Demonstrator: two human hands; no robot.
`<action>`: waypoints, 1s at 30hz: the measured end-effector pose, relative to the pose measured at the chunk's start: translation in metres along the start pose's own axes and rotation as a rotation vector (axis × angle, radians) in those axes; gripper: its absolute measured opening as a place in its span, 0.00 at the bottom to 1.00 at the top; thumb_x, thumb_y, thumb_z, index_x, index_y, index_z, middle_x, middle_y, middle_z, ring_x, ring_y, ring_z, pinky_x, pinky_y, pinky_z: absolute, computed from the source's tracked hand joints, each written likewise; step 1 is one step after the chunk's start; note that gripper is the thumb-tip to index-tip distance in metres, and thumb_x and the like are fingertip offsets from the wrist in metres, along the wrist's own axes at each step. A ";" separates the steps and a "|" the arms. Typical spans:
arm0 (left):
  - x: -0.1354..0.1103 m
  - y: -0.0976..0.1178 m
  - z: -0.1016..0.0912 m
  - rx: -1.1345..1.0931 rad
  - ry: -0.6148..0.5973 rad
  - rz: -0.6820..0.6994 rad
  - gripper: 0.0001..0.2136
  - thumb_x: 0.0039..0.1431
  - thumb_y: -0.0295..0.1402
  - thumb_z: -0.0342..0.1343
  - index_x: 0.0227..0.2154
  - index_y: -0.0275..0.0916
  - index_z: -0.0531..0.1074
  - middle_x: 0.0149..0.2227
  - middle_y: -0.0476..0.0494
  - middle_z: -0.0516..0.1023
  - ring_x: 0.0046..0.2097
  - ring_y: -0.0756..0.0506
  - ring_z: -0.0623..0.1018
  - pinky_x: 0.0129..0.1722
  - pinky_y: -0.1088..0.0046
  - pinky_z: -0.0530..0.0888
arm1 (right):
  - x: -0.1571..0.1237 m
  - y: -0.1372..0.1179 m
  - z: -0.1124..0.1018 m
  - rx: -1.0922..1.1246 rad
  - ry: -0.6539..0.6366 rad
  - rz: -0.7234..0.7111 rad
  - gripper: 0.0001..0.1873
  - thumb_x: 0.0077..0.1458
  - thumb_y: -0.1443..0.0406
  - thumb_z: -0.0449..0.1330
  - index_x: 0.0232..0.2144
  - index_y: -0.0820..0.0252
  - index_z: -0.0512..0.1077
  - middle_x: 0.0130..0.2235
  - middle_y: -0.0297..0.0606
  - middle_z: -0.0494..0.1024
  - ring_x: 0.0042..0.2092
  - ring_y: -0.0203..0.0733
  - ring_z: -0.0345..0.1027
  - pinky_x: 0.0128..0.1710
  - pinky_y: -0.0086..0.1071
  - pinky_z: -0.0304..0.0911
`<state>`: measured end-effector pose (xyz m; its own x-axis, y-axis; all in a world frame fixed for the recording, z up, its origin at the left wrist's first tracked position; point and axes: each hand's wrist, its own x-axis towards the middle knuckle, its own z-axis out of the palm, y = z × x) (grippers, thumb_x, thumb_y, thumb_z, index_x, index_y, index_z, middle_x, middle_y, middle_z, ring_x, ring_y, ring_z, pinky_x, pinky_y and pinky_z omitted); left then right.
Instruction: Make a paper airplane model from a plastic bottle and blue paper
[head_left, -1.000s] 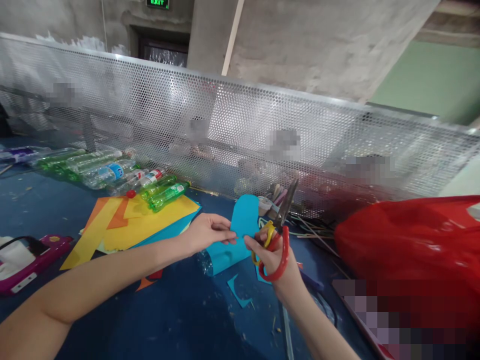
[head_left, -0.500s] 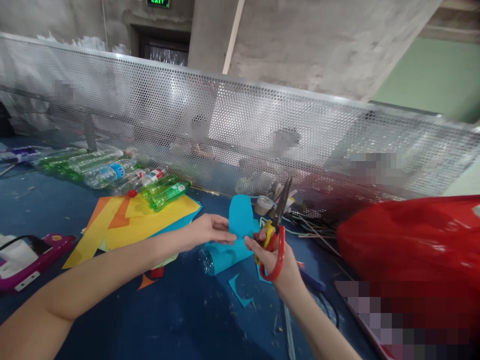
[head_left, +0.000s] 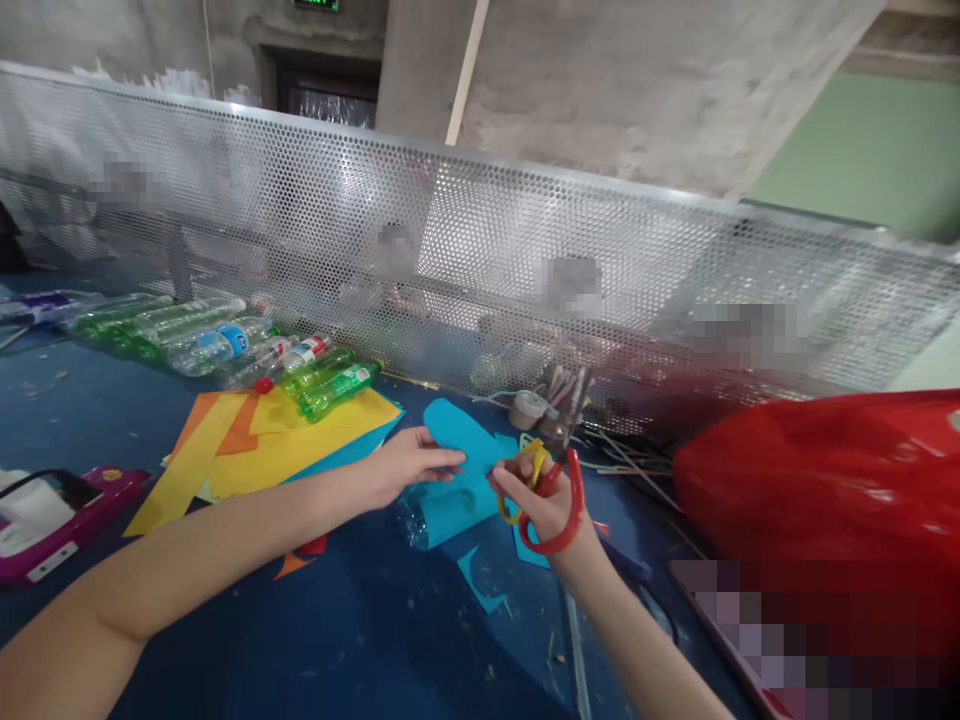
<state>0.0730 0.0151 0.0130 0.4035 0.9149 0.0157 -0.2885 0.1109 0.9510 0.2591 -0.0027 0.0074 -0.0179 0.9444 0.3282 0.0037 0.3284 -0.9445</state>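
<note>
A blue paper piece with a rounded end (head_left: 459, 432) is held between my two hands. My left hand (head_left: 411, 466) pinches its left edge. At its lower right, the thumb and fingers of my right hand (head_left: 534, 495) grip the paper, while red-and-yellow scissors (head_left: 571, 500) hang on that same hand, blades pointing up and away. Just below lies a clear plastic bottle (head_left: 411, 522) wrapped in blue paper (head_left: 461, 512). A curved blue offcut (head_left: 480, 585) rests on the table in front of it.
Yellow paper sheets (head_left: 330, 440) and several plastic bottles (head_left: 341, 390) lie at the left. A purple power strip (head_left: 112, 495) sits at the far left. A big red bag (head_left: 825, 470) stands right. Perforated metal panel (head_left: 480, 230) runs behind, with people beyond it.
The blue paper piece has tilted to the left from upright. My right hand has turned slightly, and the scissors have swung a little to the right.
</note>
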 end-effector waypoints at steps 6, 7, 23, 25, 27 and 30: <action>-0.003 0.001 0.006 0.030 0.037 -0.025 0.10 0.40 0.31 0.66 0.27 0.35 0.73 0.29 0.44 0.75 0.31 0.49 0.75 0.36 0.71 0.71 | 0.000 0.007 0.005 0.018 -0.032 -0.051 0.23 0.35 0.57 0.70 0.21 0.56 0.57 0.21 0.27 0.64 0.23 0.35 0.63 0.23 0.30 0.61; -0.003 0.002 0.004 0.038 0.013 -0.031 0.10 0.40 0.32 0.66 0.27 0.35 0.73 0.29 0.44 0.76 0.32 0.48 0.75 0.36 0.71 0.71 | 0.000 0.006 0.005 0.013 -0.019 -0.049 0.23 0.34 0.58 0.70 0.21 0.56 0.57 0.21 0.26 0.63 0.23 0.35 0.63 0.23 0.30 0.61; 0.008 -0.006 -0.011 0.213 0.004 0.076 0.10 0.43 0.37 0.65 0.23 0.36 0.73 0.25 0.47 0.75 0.28 0.49 0.74 0.33 0.71 0.71 | 0.000 -0.002 -0.001 -0.164 0.150 -0.090 0.22 0.36 0.55 0.69 0.22 0.56 0.58 0.22 0.27 0.64 0.22 0.35 0.61 0.23 0.31 0.60; 0.008 -0.006 -0.011 0.229 0.015 0.078 0.10 0.43 0.38 0.65 0.22 0.36 0.73 0.24 0.47 0.75 0.27 0.49 0.74 0.32 0.71 0.71 | -0.001 -0.003 -0.001 -0.175 0.153 -0.096 0.21 0.37 0.56 0.68 0.23 0.56 0.58 0.22 0.27 0.65 0.23 0.36 0.63 0.25 0.32 0.63; 0.010 -0.007 -0.013 0.243 0.021 0.067 0.11 0.42 0.39 0.65 0.22 0.36 0.73 0.24 0.46 0.75 0.27 0.49 0.74 0.31 0.71 0.71 | -0.002 -0.004 -0.001 -0.189 0.152 -0.087 0.20 0.40 0.55 0.67 0.23 0.56 0.59 0.23 0.27 0.65 0.24 0.37 0.66 0.27 0.33 0.65; 0.010 -0.007 -0.014 0.246 0.016 0.053 0.11 0.42 0.39 0.65 0.22 0.36 0.73 0.25 0.45 0.76 0.27 0.49 0.74 0.31 0.72 0.71 | -0.003 -0.006 -0.001 -0.173 0.160 -0.059 0.19 0.43 0.55 0.65 0.25 0.55 0.59 0.23 0.27 0.65 0.25 0.38 0.68 0.30 0.35 0.67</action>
<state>0.0666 0.0295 0.0021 0.3788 0.9232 0.0646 -0.0879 -0.0336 0.9956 0.2606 -0.0075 0.0118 0.1358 0.9095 0.3928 0.1784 0.3676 -0.9127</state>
